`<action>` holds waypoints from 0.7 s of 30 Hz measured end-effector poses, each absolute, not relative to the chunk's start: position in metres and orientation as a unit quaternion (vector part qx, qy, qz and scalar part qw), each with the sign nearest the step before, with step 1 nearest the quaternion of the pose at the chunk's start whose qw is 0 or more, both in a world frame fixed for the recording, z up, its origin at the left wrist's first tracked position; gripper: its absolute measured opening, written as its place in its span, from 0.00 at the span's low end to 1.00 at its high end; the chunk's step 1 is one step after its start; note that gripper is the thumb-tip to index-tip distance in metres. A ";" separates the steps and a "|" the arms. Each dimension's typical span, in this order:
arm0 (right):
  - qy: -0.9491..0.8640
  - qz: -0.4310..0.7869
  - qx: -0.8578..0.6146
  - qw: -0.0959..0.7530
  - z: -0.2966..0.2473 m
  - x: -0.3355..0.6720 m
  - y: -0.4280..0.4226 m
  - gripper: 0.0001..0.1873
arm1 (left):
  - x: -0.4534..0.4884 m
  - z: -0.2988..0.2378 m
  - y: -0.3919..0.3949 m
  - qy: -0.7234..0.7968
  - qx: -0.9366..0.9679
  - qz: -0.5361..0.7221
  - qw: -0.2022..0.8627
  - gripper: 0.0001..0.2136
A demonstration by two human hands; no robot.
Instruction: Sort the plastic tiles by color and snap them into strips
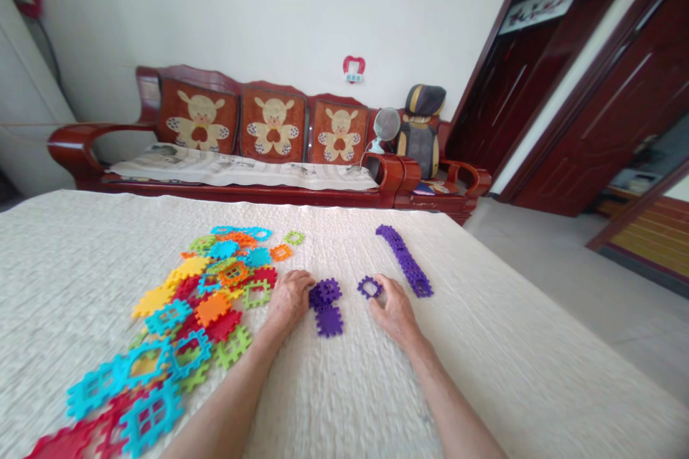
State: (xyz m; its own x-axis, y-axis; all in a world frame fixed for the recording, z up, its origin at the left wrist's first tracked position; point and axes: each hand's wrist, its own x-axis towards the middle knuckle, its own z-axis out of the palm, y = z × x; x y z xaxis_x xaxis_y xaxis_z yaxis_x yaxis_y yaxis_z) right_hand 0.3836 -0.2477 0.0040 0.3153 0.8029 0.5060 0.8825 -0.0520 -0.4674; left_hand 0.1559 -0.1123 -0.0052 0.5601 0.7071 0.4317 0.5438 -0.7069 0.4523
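Purple frame, open-centred, tooth-edged, pinched between thumb and finger of the right hand, left hand beside purple tiles, its grip unclear

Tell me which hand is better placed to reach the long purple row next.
Right, I'd judge: the right hand grips an open-centred purple piece and is nearer the long purple row, while the left hand is farther off, at the purple stack.

Head-worn view, facing sofa, angled slightly down
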 end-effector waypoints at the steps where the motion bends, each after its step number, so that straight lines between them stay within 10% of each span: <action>1: -0.583 -0.058 -0.723 0.366 0.004 0.384 -0.248 0.26 | 0.156 -0.005 -0.112 0.359 0.873 0.303 0.134 0.15; 15: -0.449 -0.183 -0.752 0.446 0.010 0.406 -0.258 0.28 | 0.155 -0.008 -0.111 0.349 0.870 0.325 0.123 0.15; 21: -0.290 -0.180 -0.870 0.357 0.013 0.438 -0.280 0.31 | 0.156 -0.009 -0.110 0.341 0.871 0.334 0.118 0.15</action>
State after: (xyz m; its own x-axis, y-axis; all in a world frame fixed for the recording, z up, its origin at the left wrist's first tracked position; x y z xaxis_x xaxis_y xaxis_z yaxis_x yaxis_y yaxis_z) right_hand 0.4380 -0.2800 0.0130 0.7671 0.3760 0.5199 0.6328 -0.5770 -0.5164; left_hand 0.1556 -0.1100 -0.0087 0.5442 0.6721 0.5021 0.5144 -0.7401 0.4332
